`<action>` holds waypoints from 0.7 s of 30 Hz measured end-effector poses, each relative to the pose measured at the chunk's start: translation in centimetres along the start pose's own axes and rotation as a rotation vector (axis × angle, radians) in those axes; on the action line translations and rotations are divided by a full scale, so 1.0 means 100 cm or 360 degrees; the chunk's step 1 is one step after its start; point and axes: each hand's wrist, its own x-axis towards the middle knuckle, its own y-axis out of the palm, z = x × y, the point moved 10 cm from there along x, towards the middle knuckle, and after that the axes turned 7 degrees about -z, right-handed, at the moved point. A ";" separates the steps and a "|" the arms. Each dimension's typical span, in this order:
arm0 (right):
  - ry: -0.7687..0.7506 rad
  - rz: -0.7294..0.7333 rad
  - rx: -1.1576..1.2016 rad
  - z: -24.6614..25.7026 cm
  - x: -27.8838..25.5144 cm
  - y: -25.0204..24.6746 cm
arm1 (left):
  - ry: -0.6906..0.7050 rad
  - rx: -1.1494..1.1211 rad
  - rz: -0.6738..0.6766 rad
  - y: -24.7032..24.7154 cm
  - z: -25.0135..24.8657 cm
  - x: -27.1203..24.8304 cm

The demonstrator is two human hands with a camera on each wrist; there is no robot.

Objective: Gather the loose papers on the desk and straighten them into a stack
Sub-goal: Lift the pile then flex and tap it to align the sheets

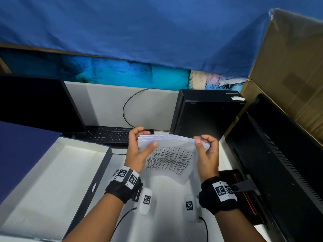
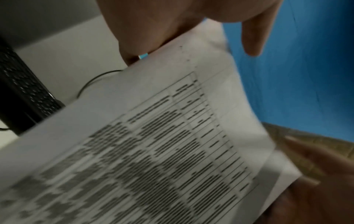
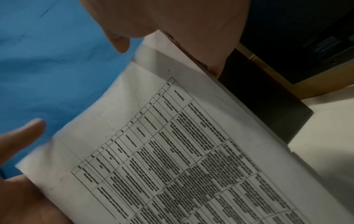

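A bundle of white printed papers [image 1: 172, 155] is held upright above the white desk [image 1: 167, 193], its printed table facing me. My left hand [image 1: 141, 144] grips the bundle's left side, thumb on the front sheet and fingers curled behind. My right hand [image 1: 206, 145] grips the right side the same way. The top edges of the sheets fan slightly and are uneven. In the left wrist view the papers [image 2: 162, 144] fill the frame, blurred. The right wrist view shows the front sheet [image 3: 182, 159] with its grid of text. The bundle's lower edge hangs just over the desk.
An open dark box with a white inside [image 1: 52, 180] lies at the left. A black keyboard [image 1: 111, 135] and a monitor [image 1: 35, 103] stand behind it. A black computer tower [image 1: 206, 114] is behind the papers, another monitor [image 1: 279, 163] at the right, and cardboard boxes [image 1: 293, 67] beyond.
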 end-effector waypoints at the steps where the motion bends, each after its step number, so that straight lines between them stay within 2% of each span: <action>1: -0.0009 0.0082 -0.0007 -0.001 -0.003 0.002 | -0.0058 0.0061 0.0065 -0.001 0.009 -0.003; 4: -0.0156 0.0259 -0.0218 0.010 -0.011 0.004 | -0.0186 0.0495 0.0012 -0.010 0.031 -0.007; 6: -0.0535 0.0255 -0.0602 0.043 -0.015 0.008 | -0.0182 0.0592 0.0025 -0.006 0.029 -0.006; 8: -0.1010 0.0329 -0.1191 0.076 -0.025 0.029 | -0.0095 0.0617 0.0150 0.012 0.015 -0.008; 9: -0.1164 0.0391 -0.1494 0.084 -0.030 0.043 | -0.0003 0.0663 0.0224 0.022 0.004 -0.009; 10: -0.1213 0.0499 -0.1731 0.085 -0.033 0.055 | 0.0109 0.0725 0.0288 0.033 -0.006 -0.010; 12: -0.1121 0.0717 -0.1919 0.076 -0.033 0.068 | 0.0292 0.0836 0.0381 0.052 -0.021 -0.012; 14: -0.1005 0.0749 -0.1829 0.068 -0.025 0.060 | 0.0344 0.0858 0.0349 0.054 -0.025 -0.010; 17: -0.0703 0.0533 -0.1393 0.059 0.007 0.012 | 0.0406 0.1111 -0.0061 0.015 -0.014 0.001; 19: -0.0350 0.0484 -0.0958 0.050 0.022 -0.021 | 0.0191 0.1224 -0.0369 -0.028 0.011 0.003; 20: -0.0180 0.0489 -0.0764 0.044 0.025 -0.032 | 0.0003 0.1105 -0.0436 -0.044 0.027 0.002; 21: -0.0051 0.0508 -0.0604 0.039 0.025 -0.040 | -0.0206 0.0832 -0.0422 -0.052 0.045 0.001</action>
